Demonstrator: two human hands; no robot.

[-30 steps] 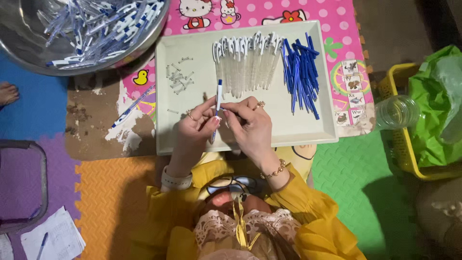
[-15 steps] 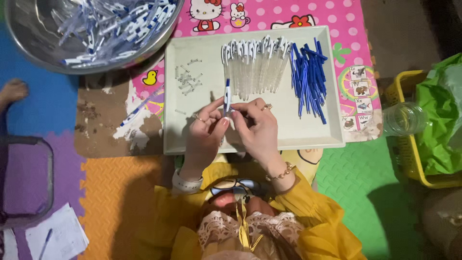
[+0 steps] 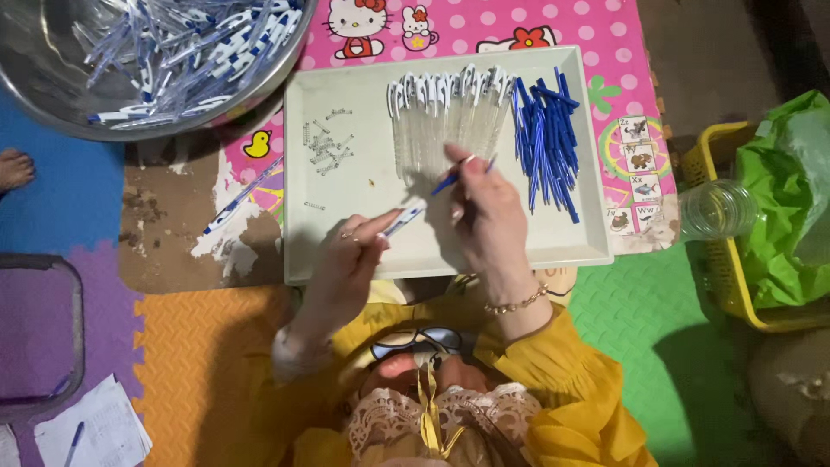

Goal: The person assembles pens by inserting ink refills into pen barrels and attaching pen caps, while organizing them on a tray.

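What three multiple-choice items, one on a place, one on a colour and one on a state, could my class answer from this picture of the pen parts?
1. Where do the small metal springs lie?
A. in the tray's left part
B. in the metal bowl
C. on the green mat

2. What colour are the thin refills heaped at the tray's right?
A. red
B. blue
C. yellow

3. What does the right hand hold?
A. nothing
B. a plastic cup
C. a blue refill

Answers:
1 A: the springs sit on the white tray, left of the row of clear barrels.
2 B: the heap is blue.
3 C: a blue refill sticks out between its fingers, while the left hand holds a pen barrel.
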